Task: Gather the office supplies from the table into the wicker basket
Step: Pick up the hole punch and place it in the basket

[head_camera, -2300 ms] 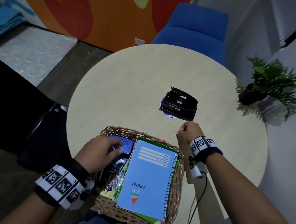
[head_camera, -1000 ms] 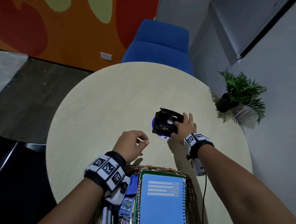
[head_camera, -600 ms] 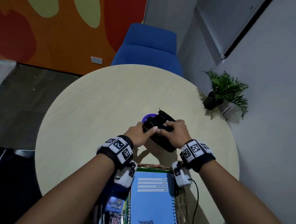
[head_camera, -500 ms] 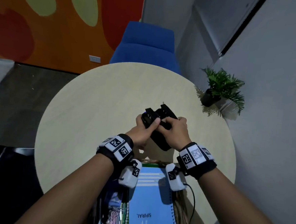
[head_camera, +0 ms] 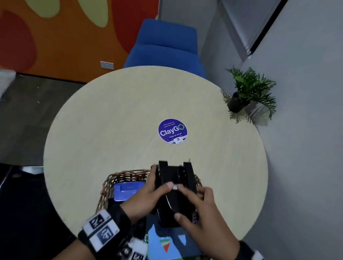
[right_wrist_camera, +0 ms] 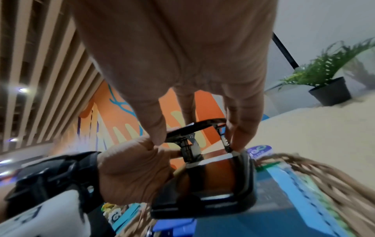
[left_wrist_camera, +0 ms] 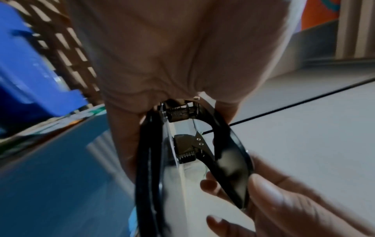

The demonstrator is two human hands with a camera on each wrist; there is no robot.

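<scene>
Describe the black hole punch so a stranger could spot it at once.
Start at the round pale wooden table, then its near edge, where the wicker basket sits. Above the basket's blue spiral notebook, the left hand and right hand grip the black two-armed metal hole punch, the only item held.

A round purple ClayGo sticker lies just beyond the hands; farther ahead a blue upholstered chair; far to the right, a potted green fern in a black pot.
</scene>
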